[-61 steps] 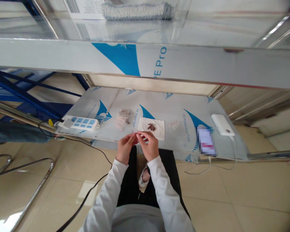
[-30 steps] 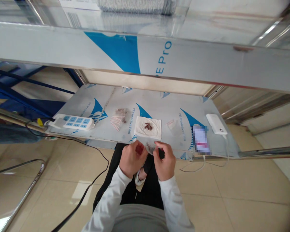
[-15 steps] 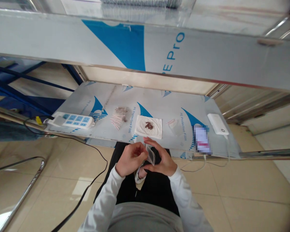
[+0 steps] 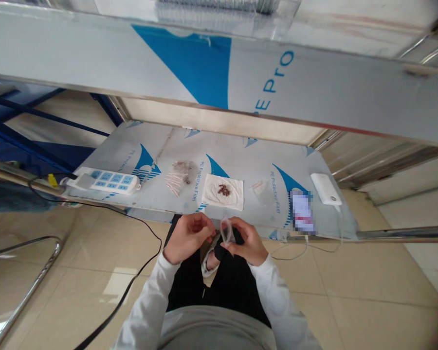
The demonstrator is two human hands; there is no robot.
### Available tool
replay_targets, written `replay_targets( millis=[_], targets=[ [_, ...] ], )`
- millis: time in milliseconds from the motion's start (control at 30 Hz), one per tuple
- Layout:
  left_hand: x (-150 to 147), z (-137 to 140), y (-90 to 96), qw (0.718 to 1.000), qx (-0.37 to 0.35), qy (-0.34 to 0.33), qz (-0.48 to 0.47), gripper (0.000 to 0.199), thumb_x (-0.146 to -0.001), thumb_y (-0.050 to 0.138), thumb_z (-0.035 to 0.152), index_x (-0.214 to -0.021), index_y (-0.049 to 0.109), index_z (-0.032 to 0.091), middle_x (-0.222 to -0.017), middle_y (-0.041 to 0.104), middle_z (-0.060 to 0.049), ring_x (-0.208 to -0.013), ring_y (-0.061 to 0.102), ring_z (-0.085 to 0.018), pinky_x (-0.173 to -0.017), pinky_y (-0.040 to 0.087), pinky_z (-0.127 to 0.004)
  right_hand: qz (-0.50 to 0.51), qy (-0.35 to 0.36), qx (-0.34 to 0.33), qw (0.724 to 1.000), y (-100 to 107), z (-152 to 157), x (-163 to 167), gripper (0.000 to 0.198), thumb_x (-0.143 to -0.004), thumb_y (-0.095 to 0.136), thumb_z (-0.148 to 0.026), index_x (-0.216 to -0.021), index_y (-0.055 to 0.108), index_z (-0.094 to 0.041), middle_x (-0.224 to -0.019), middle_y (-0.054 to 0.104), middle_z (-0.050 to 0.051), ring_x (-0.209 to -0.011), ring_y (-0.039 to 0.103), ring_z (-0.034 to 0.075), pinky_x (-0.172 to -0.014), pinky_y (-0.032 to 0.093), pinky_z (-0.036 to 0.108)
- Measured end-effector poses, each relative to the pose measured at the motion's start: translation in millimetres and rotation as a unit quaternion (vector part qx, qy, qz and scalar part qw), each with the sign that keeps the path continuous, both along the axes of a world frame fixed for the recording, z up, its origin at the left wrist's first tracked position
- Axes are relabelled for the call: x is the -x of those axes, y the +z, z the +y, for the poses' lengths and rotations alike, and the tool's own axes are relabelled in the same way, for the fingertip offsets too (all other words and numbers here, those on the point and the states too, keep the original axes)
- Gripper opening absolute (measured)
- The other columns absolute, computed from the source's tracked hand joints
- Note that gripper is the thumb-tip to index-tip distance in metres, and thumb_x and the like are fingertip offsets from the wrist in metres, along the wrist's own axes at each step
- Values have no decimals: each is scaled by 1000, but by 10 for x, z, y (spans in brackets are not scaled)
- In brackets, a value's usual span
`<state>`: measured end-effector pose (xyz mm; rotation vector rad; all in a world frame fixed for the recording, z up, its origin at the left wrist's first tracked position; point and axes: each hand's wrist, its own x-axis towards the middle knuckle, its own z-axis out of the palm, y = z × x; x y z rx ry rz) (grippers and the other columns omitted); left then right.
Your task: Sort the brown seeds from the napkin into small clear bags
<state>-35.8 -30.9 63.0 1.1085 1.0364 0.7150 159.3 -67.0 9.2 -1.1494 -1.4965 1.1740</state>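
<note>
My right hand (image 4: 250, 240), just below the centre of the frame, pinches a small clear bag (image 4: 227, 232) between thumb and fingers, its mouth seeming to gape. My left hand (image 4: 190, 238), just left of it, curls with thumb and fingertips nearly together beside the bag; I cannot tell whether they pinch anything tiny or touch the film.

Just beyond, at the centre of the frame, dark brown pieces (image 4: 224, 190) lie heaped on a white cloth (image 4: 237, 199). I judge the bag parted but little or nothing inside it, with the heap on the cloth left to be dealt with; the bag's film is too thin and blurred for me to be sure.

Left of centre, pale sticks (image 4: 175, 182) fan out by a crumpled clear packet (image 4: 184, 167) with brownish contents; whether the sticks are wrapped is unclear. Right of the cloth lies another clear packet (image 4: 259, 189), its contents hard to make out. Further right is a phone (image 4: 302, 210), its screen pixelated. Across the top, a grey fabric roll (image 4: 219, 6) is cut off by the frame.
</note>
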Motion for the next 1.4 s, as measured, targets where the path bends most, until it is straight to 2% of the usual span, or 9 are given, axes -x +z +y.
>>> replay_targets(
  millis=[167,267,367,567,733,1033,1167,1267,1400],
  targets=[
    [108,49,-510,979,76,147,-123,25,-72,65,35,-63,56,13,-57,58,1,-42,47,-7,-39,32,-19,-239,-50,-4,970,-113,577,-275,39,-71,70,-39,-102,63,-17,-86,71,3,-78,65,16,-77,50,30],
    [155,-28,-934,937,196,209,-201,21,-66,68,31,-67,55,14,-64,59,1,-44,48,-6,-38,31,-18,-513,7,1,859,-74,1051,-386,38,-76,66,-41,-107,63,-20,-89,71,1,-79,64,14,-73,48,24],
    [183,-153,-1223,921,234,219,-221,18,-65,69,26,-71,56,14,-67,60,0,-49,53,-8,-43,38,-19,-631,40,-1,775,15,1409,-358,35,-76,66,-42,-105,65,-23,-97,71,5,-91,63,19,-79,44,29],
    [263,-255,-1323,900,253,233,-270,18,-69,67,21,-84,61,14,-78,64,-4,-66,63,-14,-59,49,-25,-733,103,-6,673,120,1718,-96,31,-68,72,-32,-96,70,-18,-105,68,15,-106,56,30,-89,36,42],
    [337,-245,-1347,878,262,235,-323,14,-75,62,21,-87,63,15,-82,65,-5,-69,63,-15,-61,50,-26,-774,138,-20,618,178,1748,47,34,-66,72,-23,-100,69,-18,-108,66,16,-111,51,31,-91,33,44],
    [336,-246,-1375,871,266,233,-340,16,-74,62,21,-89,63,15,-85,66,-5,-72,64,-16,-63,51,-28,-794,136,-71,588,199,1599,80,31,-77,58,-13,-106,67,-15,-115,59,18,-113,46,30,-93,29,45],
    [343,-242,-1389,873,265,228,-341,16,-74,62,21,-89,63,15,-87,66,-5,-73,65,-16,-64,51,-28,-783,121,-91,603,242,1537,51,31,-81,52,-9,-108,65,-14,-115,58,17,-114,44,28,-94,27,42],
    [357,-249,-1407,872,262,224,-347,17,-75,61,21,-91,64,16,-88,66,-5,-74,64,-16,-65,51,-29,-775,99,-91,617,280,1527,-122,32,-79,59,-21,-110,64,-18,-115,58,15,-112,44,28,-92,29,40],
    [376,-257,-1417,868,257,233,-355,17,-75,61,21,-91,64,16,-88,67,-5,-75,64,-16,-65,52,-29,-753,-25,-24,657,200,1471,-614,45,-81,57,-43,-120,58,-20,-113,58,14,-107,49,30,-86,36,41]
  ],
)
